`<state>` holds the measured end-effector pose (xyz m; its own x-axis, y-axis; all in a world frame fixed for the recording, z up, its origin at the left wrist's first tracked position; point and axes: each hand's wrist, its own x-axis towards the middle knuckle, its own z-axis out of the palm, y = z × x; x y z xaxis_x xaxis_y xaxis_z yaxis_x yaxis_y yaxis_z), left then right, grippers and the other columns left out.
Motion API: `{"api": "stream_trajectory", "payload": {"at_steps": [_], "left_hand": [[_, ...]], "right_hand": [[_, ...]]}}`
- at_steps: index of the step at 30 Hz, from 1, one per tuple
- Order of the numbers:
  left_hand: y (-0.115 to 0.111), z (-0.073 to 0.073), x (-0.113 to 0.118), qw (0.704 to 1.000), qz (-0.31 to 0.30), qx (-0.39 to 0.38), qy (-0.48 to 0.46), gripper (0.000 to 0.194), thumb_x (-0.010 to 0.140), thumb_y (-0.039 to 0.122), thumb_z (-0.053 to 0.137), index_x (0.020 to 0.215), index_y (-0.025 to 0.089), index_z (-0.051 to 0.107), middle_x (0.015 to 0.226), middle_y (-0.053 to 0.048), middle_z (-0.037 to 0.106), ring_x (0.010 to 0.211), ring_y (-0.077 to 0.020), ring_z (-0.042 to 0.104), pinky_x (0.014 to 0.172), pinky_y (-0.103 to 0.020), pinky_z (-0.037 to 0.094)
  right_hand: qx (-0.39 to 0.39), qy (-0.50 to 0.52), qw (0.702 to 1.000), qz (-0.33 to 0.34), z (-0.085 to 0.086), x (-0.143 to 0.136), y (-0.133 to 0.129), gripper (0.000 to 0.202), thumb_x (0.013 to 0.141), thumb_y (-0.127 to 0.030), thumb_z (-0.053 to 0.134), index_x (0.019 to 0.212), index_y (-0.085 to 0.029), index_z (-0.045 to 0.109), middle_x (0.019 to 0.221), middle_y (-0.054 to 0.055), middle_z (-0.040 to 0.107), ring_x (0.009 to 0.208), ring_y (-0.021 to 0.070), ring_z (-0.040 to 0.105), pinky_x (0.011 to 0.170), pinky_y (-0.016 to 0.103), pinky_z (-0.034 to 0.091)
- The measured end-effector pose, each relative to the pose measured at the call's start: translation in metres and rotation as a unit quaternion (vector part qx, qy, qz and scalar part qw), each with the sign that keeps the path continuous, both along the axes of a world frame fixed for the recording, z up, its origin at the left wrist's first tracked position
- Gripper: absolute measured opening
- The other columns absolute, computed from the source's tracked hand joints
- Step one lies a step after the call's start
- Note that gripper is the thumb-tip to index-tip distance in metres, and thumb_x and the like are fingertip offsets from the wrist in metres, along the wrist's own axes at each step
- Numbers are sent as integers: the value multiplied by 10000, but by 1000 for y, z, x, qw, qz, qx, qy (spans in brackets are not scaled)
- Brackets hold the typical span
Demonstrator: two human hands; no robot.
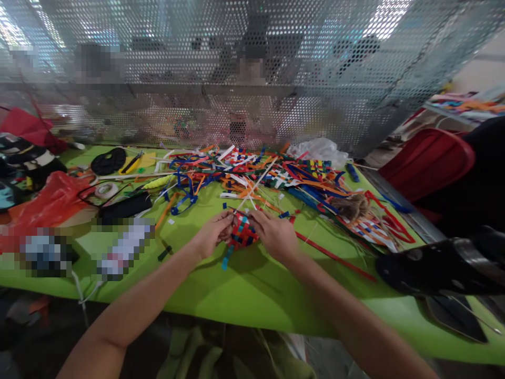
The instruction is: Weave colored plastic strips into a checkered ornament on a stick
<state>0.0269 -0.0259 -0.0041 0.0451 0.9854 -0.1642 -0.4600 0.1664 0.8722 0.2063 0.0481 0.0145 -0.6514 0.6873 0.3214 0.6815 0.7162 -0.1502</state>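
Pinching red woven piece (243,230) between them, left hand (215,233) nearly closed, right hand (276,233) likewise

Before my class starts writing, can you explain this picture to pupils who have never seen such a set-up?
There is no robot: these are a person's own bare hands. The single picture comes from a camera worn on that person's head, looking forward and down. The left hand and right hand hold a small woven piece, mostly red with some blue, white and teal. Beyond it on the green table lies a heap of coloured strips and woven pieces; to the left are a red plastic bag and a roll of tape.
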Motion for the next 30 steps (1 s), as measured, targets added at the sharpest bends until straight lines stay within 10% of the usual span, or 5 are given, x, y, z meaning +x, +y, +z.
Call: {"api": "stream_trajectory", "payload": {"at_steps": [5, 11, 18, 24, 30], "left_hand": [[-1, 0, -1, 998, -54, -12, -32, 247, 927, 383, 509, 801, 170, 514, 416, 121, 225, 342, -36, 126, 424, -176, 244], [0, -3, -3, 996, -60, -5, -70, 250, 947, 354, 467, 777, 174, 494, 412, 116, 225, 340, -43, 120, 414, -177, 237], [-3, 3, -1, 993, -104, -18, -59, 263, 914, 391, 531, 770, 175, 488, 405, 125, 205, 350, -43, 119, 415, -170, 263], [-1, 0, -5, 993, -86, 7, -79, 251, 926, 374, 512, 777, 173, 496, 411, 119, 200, 348, -44, 119, 413, -172, 250], [-5, 3, -4, 990, -124, -17, -70, 266, 917, 396, 531, 771, 178, 489, 416, 124, 178, 352, -46, 115, 414, -170, 265]], "right_hand": [[14, 41, 996, -76, 4, 8, 13, 400, 1002, -408, 308, 1167, -233, 628, 1009, 80, 722, 705, 182, 640, 542, 270, 332], [6, 16, 1000, 16, -1, 3, 5, 386, 1001, -388, 326, 1152, -230, 644, 971, 75, 727, 703, 177, 640, 558, 273, 345], [0, 110, 987, -121, 12, 23, 35, 342, 962, -368, 394, 1133, -201, 639, 972, 86, 720, 725, 198, 637, 585, 268, 381], [-20, 52, 998, 13, 5, 7, 9, 356, 985, -380, 361, 1119, -240, 659, 989, 72, 728, 703, 172, 639, 592, 262, 397], [11, 132, 984, -119, 13, 28, 41, 361, 959, -380, 383, 1139, -204, 642, 991, 92, 719, 765, 209, 643, 621, 273, 419]]}}
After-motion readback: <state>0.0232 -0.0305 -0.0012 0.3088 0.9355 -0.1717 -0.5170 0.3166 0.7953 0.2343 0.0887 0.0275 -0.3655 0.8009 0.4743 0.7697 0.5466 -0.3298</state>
